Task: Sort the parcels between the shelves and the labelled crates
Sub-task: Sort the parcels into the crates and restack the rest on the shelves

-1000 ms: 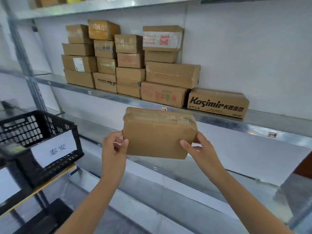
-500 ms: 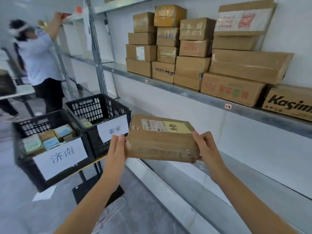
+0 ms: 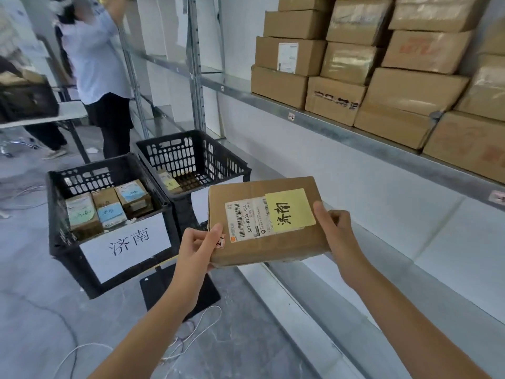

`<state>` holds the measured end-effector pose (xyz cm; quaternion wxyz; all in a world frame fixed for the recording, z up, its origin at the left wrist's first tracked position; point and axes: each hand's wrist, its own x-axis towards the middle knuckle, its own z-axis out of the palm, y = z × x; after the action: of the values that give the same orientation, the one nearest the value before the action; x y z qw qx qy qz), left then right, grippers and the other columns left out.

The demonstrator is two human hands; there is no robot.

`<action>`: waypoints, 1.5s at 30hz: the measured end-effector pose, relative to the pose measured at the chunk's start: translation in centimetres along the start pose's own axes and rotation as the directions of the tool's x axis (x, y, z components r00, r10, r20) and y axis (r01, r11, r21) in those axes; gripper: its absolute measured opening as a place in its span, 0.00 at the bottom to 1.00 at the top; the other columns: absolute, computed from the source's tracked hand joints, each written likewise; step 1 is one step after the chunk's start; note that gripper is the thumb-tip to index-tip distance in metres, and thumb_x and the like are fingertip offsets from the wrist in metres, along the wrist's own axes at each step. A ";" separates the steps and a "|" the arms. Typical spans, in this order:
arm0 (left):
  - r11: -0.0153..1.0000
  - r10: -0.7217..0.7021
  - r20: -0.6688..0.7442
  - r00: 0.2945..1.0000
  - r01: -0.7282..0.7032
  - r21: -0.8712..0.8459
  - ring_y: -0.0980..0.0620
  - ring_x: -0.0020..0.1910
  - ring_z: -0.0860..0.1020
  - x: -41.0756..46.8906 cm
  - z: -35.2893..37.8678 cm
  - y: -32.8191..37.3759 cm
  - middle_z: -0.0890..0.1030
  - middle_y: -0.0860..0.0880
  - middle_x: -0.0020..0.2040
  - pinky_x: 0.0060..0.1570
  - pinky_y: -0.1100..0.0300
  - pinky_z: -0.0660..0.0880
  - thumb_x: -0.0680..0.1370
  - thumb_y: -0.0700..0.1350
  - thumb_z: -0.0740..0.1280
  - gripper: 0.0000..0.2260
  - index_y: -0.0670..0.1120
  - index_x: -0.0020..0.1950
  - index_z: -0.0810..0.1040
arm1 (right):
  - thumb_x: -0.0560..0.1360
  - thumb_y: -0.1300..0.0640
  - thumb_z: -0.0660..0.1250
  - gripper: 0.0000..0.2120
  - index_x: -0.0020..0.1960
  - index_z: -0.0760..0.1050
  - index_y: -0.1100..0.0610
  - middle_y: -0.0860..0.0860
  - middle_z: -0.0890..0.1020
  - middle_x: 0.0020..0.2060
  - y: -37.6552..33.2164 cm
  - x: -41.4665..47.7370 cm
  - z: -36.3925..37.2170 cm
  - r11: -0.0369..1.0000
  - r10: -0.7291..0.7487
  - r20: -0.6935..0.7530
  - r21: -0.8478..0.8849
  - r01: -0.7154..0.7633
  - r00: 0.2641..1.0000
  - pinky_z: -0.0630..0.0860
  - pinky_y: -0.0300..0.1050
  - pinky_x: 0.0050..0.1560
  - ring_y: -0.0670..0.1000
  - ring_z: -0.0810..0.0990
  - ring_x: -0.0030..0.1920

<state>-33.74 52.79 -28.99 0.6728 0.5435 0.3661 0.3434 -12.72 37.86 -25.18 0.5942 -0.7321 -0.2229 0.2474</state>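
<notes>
I hold one cardboard parcel flat between my two hands, label side up. My left hand grips its near left corner, thumb on top; my right hand clasps the right edge, thumb over the top face. On the parcel sits one white shipping label with barcodes and the code "507-N705 A34", and one yellow sticky note handwritten "济南".

Two black plastic crates stand to my left. The nearer crate carries a white sign reading "济南" and holds three small parcels side by side, with blue or green notes. The farther crate holds one small parcel with a yellow note; its sign is mostly hidden behind my parcel.

On the metal shelf to my right, brown boxes are stacked in several tiers. Another person stands beyond the crates.
</notes>
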 end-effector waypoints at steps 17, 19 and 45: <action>0.992 0.000 -0.175 0.984 0.023 0.127 0.60 0.45 0.83 10.6 -16.3 2.4 0.86 0.55 0.46 0.37 0.71 0.77 0.73 0.60 0.68 0.19 0.46 0.52 0.75 | 0.58 0.34 0.76 0.33 0.57 0.82 0.52 0.49 0.88 0.48 -4.4 12.5 20.5 0.985 0.173 0.449 -0.097 -0.144 0.877 0.80 0.48 0.52 0.49 0.87 0.48; 0.988 0.012 -0.223 0.975 0.023 0.153 0.61 0.48 0.82 11.2 -18.1 2.5 0.85 0.56 0.48 0.40 0.70 0.76 0.78 0.55 0.67 0.13 0.47 0.55 0.79 | 0.58 0.34 0.76 0.33 0.56 0.83 0.53 0.49 0.88 0.47 -5.0 13.5 22.5 0.985 0.170 0.454 -0.110 -0.135 0.874 0.79 0.44 0.44 0.49 0.87 0.46; 0.945 0.181 -0.615 0.768 0.038 0.325 0.69 0.49 0.80 24.6 -31.4 4.9 0.82 0.67 0.51 0.41 0.78 0.72 0.82 0.44 0.63 0.12 0.48 0.65 0.77 | 0.62 0.38 0.80 0.35 0.60 0.75 0.59 0.53 0.85 0.49 0.5 24.8 50.7 0.912 0.398 0.637 -0.351 -0.212 0.660 0.77 0.44 0.40 0.52 0.84 0.49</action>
<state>-49.05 89.85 -31.57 0.3982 0.5099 0.6013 0.4689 -25.21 91.64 -36.79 0.3201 -0.6793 -0.3315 0.5712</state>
